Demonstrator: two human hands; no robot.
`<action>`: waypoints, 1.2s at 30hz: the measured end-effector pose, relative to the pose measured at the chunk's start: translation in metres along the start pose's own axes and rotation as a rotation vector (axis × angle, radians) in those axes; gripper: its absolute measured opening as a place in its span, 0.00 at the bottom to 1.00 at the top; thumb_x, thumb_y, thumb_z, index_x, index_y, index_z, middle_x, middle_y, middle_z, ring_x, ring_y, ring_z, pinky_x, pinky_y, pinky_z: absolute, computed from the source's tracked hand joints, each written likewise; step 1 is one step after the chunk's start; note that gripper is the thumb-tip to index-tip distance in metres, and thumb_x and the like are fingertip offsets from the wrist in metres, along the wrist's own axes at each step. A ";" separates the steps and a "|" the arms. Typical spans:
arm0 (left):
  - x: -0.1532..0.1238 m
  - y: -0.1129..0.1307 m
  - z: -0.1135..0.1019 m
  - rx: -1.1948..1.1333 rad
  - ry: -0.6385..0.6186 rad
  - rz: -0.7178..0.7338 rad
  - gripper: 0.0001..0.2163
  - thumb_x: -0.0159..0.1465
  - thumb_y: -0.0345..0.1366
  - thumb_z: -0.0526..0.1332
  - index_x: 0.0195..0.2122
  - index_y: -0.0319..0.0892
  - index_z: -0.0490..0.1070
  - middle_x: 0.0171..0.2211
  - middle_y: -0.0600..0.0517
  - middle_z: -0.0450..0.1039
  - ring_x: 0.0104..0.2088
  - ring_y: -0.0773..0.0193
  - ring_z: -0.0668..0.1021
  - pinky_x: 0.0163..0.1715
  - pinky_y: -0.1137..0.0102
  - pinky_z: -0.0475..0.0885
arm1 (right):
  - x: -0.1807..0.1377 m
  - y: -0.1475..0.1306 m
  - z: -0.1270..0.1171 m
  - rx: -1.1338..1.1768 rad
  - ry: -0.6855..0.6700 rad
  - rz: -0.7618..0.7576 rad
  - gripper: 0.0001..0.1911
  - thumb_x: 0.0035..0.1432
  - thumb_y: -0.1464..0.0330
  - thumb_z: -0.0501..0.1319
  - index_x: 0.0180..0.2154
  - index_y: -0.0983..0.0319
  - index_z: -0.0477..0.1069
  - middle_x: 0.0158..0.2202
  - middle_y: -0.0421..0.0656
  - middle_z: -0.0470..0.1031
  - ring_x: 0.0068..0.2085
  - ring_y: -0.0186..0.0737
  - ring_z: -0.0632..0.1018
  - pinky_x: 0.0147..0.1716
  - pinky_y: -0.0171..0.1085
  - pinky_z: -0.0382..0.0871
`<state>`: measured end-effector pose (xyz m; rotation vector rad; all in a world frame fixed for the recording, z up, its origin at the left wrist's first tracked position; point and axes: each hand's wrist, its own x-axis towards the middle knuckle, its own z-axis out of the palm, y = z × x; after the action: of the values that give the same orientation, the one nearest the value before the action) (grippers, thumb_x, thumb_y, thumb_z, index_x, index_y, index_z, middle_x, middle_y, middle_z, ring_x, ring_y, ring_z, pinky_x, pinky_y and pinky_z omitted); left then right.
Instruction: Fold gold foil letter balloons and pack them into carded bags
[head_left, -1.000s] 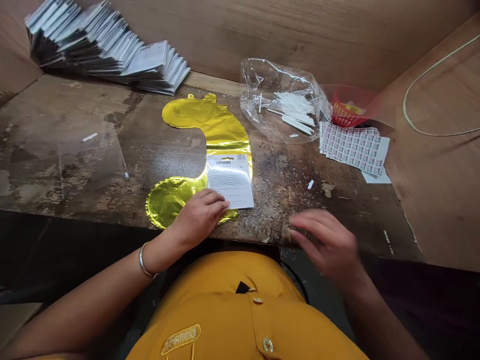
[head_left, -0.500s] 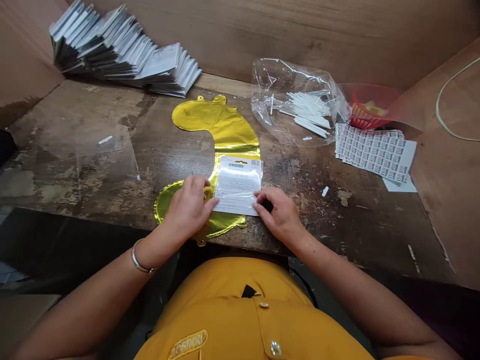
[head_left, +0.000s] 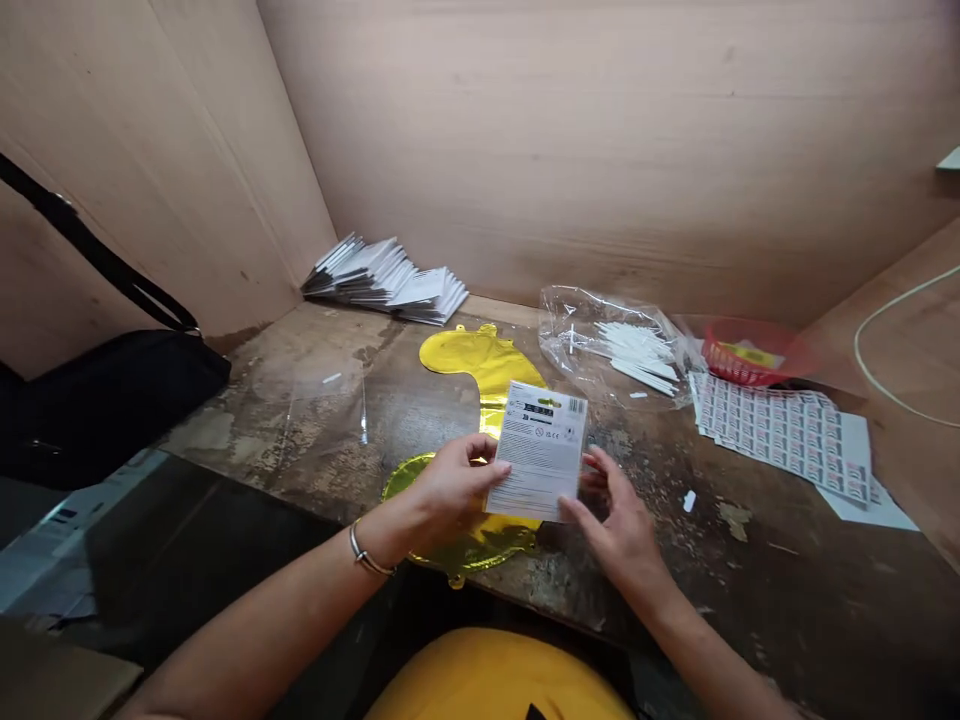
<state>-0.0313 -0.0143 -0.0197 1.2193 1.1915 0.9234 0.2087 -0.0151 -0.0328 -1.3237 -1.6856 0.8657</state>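
A flat gold foil balloon lies on the worn wooden table, its near end under my hands. A white printed card is tilted up off the balloon. My left hand pinches the card's left edge. My right hand is at the card's lower right corner, fingers curled against it. Both hands are near the table's front edge.
Stacked white cards lie at the back left. A clear bag of white sticks, a red basket and a sticker sheet sit to the right. A clear sleeve lies left; a black bag hangs farther left.
The card has been lifted from lying flat on the balloon to a raised tilt between both hands. The camera has swung upward, showing more wall.
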 end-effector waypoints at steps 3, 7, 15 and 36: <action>-0.014 0.008 -0.004 0.038 0.035 0.138 0.11 0.64 0.39 0.61 0.43 0.38 0.71 0.42 0.43 0.78 0.40 0.58 0.81 0.39 0.62 0.78 | 0.010 -0.020 -0.009 0.269 -0.273 0.189 0.24 0.55 0.51 0.62 0.42 0.64 0.74 0.31 0.46 0.76 0.28 0.40 0.74 0.25 0.38 0.73; -0.035 0.007 0.005 0.837 0.282 0.571 0.22 0.63 0.38 0.63 0.58 0.43 0.66 0.56 0.40 0.71 0.53 0.50 0.76 0.52 0.54 0.72 | 0.023 -0.038 0.002 0.396 -0.263 0.273 0.22 0.51 0.49 0.66 0.30 0.64 0.75 0.21 0.39 0.70 0.20 0.33 0.68 0.17 0.33 0.66; 0.029 0.039 -0.083 1.216 0.488 0.957 0.17 0.67 0.26 0.49 0.53 0.39 0.72 0.48 0.44 0.78 0.48 0.58 0.79 0.51 0.61 0.74 | 0.022 -0.013 0.047 -0.110 -0.209 -0.185 0.19 0.63 0.58 0.55 0.48 0.59 0.76 0.47 0.52 0.78 0.48 0.52 0.79 0.49 0.54 0.74; 0.054 0.022 -0.164 1.198 0.399 0.182 0.27 0.61 0.40 0.64 0.60 0.38 0.65 0.65 0.40 0.58 0.66 0.51 0.60 0.65 0.60 0.54 | 0.026 0.029 0.046 -0.646 -0.208 -0.656 0.18 0.65 0.61 0.54 0.49 0.61 0.76 0.53 0.50 0.76 0.52 0.54 0.77 0.47 0.52 0.78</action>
<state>-0.1809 0.0729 0.0016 2.1575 2.1121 0.5429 0.1768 0.0149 -0.0742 -0.9503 -2.4859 0.0624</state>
